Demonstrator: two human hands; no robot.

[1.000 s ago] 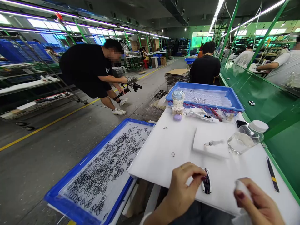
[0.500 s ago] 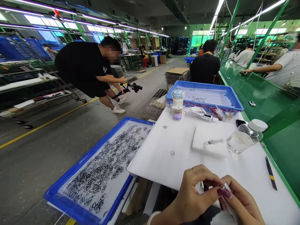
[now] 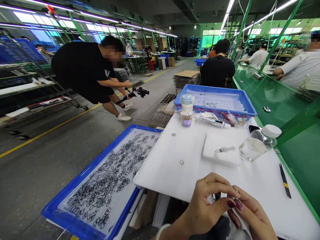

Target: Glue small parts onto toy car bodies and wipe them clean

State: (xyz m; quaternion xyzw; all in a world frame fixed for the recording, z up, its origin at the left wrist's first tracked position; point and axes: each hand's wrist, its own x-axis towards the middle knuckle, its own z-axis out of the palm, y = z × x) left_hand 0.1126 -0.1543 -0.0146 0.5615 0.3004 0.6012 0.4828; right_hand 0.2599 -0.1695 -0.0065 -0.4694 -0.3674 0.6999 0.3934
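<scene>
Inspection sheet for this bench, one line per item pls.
surface: white foam mat, beside the green line.
job's things: small black-and-white part and white wipe, between both hands.
clutter: blue tray of black rings; clear bottle on its side; syringe; black pointed tool; loose rings on the mat.
hands: left hand pinches the part; right hand grips the wipe.
cables: nothing seen on the mat.
surroundings: person in black bent over a camera rig; seated workers along the line.
</scene>
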